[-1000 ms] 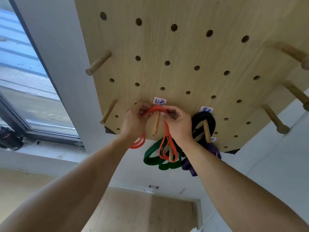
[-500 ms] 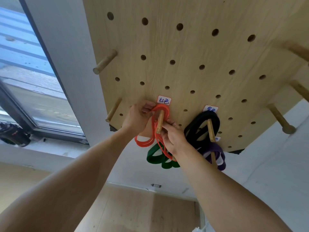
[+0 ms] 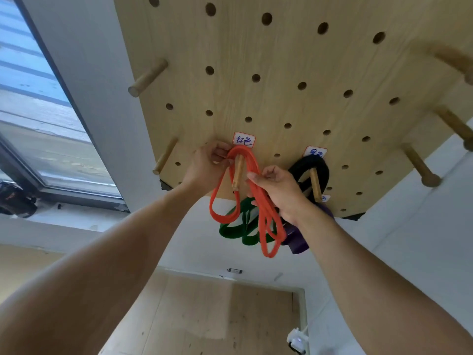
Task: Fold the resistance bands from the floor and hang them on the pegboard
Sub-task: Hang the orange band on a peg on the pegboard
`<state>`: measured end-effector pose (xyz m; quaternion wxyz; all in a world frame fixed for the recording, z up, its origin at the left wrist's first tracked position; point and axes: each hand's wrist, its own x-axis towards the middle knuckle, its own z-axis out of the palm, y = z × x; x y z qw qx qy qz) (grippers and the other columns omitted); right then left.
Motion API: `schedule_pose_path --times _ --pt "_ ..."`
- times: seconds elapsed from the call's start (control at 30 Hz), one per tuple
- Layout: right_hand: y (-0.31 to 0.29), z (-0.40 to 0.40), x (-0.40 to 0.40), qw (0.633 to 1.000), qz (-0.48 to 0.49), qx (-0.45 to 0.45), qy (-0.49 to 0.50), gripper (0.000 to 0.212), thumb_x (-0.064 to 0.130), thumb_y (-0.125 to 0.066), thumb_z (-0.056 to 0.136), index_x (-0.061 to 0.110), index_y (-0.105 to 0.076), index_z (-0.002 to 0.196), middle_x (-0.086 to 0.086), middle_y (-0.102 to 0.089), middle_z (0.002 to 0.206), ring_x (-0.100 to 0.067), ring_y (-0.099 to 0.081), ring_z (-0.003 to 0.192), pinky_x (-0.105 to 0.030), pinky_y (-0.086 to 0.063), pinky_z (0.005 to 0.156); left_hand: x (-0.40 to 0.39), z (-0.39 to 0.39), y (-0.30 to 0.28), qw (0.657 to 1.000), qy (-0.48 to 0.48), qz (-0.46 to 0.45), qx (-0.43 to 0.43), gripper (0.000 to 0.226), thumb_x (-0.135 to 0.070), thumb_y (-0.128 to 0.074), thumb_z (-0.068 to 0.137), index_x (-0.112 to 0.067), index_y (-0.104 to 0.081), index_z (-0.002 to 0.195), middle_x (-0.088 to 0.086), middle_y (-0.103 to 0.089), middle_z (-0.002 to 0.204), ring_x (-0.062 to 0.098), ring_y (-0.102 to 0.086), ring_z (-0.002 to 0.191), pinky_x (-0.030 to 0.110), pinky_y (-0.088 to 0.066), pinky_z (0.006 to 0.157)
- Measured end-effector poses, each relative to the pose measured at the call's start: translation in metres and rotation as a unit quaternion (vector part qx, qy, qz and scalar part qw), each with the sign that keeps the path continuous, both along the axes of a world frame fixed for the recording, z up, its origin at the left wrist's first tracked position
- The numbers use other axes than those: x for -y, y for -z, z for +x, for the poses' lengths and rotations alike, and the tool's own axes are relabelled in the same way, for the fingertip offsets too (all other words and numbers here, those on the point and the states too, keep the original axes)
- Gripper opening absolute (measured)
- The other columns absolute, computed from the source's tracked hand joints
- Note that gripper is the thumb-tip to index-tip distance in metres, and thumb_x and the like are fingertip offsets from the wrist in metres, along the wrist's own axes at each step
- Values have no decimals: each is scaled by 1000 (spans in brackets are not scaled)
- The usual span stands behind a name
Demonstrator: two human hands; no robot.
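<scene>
Setting: home gym or exercise room. Evidence: wooden pegboard (image 3: 294,60) on a white wall, pegs (image 3: 148,78) with handwritten labels (image 3: 244,140), orange band (image 3: 256,190), green band (image 3: 243,226), black band (image 3: 314,163); window (image 3: 38,124); wood floor (image 3: 204,316).

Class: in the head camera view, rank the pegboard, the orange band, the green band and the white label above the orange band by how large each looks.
1. pegboard
2. orange band
3. green band, partly hidden behind the orange one, so this place is unsure
4. white label
</scene>
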<state>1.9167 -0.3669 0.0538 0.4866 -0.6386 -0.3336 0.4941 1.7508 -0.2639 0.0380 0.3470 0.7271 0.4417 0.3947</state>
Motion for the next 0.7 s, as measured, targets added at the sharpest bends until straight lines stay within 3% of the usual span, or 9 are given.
schedule_pose_path --times 0.17,0.27,0.47,0.6,0.7 --pt "-16 2 0 996 -46 -33 -74 26 14 -78 90 12 -55 101 -12 -80 91 -29 -79 83 -43 -65 71 -1 1 -2 1000 -9 -16 2 20 -13 -72 90 -22 -69 108 -17 -67 93 -5 -60 84 3 -45 67" --pt "-4 -7 -4 996 -28 -61 -64 28 7 -77 89 12 -51 98 -17 -78 91 -33 -77 88 -47 -65 74 -1 0 -2 1000 -8 -21 -6 20 -12 -72 90 -24 -68 105 -17 -66 92 -5 -60 84 5 -46 67" --pt "32 -12 -3 973 38 -214 -73 23 -6 -66 91 9 -52 101 -24 -74 110 -42 -70 111 -53 -59 95 -2 2 0 1000 -13 -28 0 22 -13 -76 87 -19 -71 108 -13 -70 94 3 -66 89 6 -48 69" --pt "43 -26 -12 981 50 -186 -8 29 -12 -64 92 8 -51 107 -25 -72 120 -45 -68 117 -55 -58 97 1 6 -4 999 -20 -13 -34 24 -14 -75 88 -18 -73 111 -13 -68 94 -4 -62 84 0 -44 63" --pt "47 -43 -21 981 56 -178 44 33 -13 -65 91 10 -49 109 -18 -77 111 -34 -74 107 -56 -56 99 5 9 -5 994 -57 17 -89 20 -19 -67 91 -25 -73 110 -9 -71 99 7 -64 86 12 -46 61"
